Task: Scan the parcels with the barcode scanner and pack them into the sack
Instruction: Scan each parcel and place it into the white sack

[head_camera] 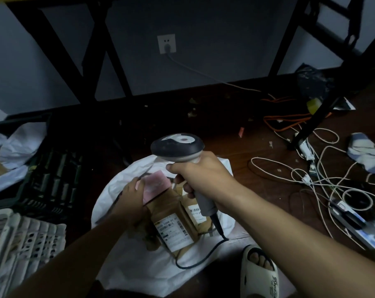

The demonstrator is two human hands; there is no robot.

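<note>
Dark wood floor (236,134), crinkled white sack (139,265), brown cardboard parcels (173,224), rounded grey scanner (178,145)

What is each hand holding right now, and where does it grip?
The right hand grips the barcode scanner by its handle. The left hand holds the pink parcel by its left edge, over the white sack.

The right hand (200,175) grips the barcode scanner (182,160) by its handle above the open white sack (203,263), where the left hand (131,196) holds a pink parcel (155,187) beside two labelled brown parcels (171,229).
</note>
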